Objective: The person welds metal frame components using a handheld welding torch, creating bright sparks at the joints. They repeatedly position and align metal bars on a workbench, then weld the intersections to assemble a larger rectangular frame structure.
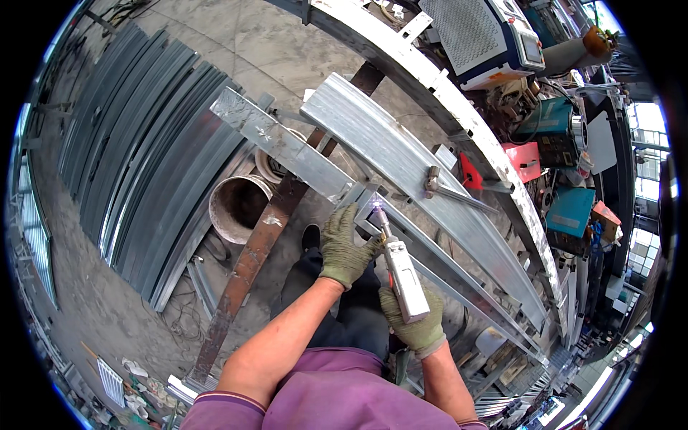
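My right hand (416,319), in a green work glove, is closed round a white handheld welding gun (405,279). The gun's narrow nozzle points away from me, and a bright violet-white spark glows at its tip. The tip meets the near end of a long galvanized steel profile (459,269). My left hand (346,247), gloved alike, grips the metal beside this joint, its thumb stretched toward the gun. Its fingertips are partly hidden against the metal. A flat galvanized plate (283,143) runs from the joint to the upper left.
A rusty beam (251,276) crosses at left, near a white bucket (228,209). Many grey steel profiles (143,143) lie stacked on the floor. A hammer (459,192) rests on a wide galvanized channel (401,154). Behind it stand a long white-grey beam (459,107) and machines (494,43).
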Demonstrator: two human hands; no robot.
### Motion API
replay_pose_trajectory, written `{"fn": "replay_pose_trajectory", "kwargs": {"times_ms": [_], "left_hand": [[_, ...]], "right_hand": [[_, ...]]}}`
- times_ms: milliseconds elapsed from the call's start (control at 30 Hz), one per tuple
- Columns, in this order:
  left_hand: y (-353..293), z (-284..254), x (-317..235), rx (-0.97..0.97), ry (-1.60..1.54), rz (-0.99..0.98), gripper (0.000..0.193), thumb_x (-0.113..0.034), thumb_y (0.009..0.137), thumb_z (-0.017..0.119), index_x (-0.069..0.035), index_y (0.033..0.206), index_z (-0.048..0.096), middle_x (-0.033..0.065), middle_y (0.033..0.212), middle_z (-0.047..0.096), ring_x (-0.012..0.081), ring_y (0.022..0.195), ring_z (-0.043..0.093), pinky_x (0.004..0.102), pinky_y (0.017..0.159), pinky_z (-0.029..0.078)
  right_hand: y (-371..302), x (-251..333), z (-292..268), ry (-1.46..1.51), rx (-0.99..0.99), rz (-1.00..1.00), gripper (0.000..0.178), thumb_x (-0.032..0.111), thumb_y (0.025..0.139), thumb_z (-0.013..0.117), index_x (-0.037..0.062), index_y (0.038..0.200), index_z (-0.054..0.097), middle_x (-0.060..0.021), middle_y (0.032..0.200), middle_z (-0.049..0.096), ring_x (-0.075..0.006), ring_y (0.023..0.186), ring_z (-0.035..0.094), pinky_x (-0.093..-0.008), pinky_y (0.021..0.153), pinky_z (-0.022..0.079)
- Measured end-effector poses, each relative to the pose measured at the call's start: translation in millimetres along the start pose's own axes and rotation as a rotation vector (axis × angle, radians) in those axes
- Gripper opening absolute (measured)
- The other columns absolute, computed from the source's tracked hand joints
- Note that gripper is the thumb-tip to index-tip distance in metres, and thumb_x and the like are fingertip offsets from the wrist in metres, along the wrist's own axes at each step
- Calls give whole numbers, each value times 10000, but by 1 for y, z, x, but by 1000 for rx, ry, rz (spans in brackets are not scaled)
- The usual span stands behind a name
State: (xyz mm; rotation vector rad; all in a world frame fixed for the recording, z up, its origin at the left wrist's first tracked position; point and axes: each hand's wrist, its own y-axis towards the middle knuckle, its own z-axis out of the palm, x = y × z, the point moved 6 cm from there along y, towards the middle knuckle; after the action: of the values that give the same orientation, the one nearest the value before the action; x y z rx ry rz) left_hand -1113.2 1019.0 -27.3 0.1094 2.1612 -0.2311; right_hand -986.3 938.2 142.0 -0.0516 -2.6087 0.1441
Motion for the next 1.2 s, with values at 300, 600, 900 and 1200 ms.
{"fn": "replay_pose_trajectory", "kwargs": {"times_ms": [300,600,900,1200], "left_hand": [[1,-6,-2,39,0,-4,1002,-569,809,902,-12,1554,530,255,1516,566,433,1426,523,519,1217,397],[0,-23,19,58,-467,-254,460,-218,961,847,16,1339,732,165,1349,734,243,1239,697,361,1067,544],[15,-10,17,-6,-577,-490,249,-146,947,870,-1,1138,801,76,1085,784,150,960,727,312,879,588],[5,-9,13,-63,-466,-486,298,-207,999,833,-10,1215,774,79,1161,769,156,1058,704,316,950,564]], "right_hand": [[-7,-9,4,74,14,116,245,294,936,809,84,1055,764,-116,879,737,-342,730,728,-455,629,576],[-21,-12,-20,152,8,106,294,210,931,837,51,1166,762,-138,965,768,-317,834,762,-411,734,606],[-43,-29,-43,693,43,596,350,143,1000,803,26,1319,719,-2,976,715,-106,798,653,-284,674,526],[-38,-94,-82,456,157,396,227,150,931,847,40,1124,799,-132,943,802,-274,836,795,-380,753,618]]}}
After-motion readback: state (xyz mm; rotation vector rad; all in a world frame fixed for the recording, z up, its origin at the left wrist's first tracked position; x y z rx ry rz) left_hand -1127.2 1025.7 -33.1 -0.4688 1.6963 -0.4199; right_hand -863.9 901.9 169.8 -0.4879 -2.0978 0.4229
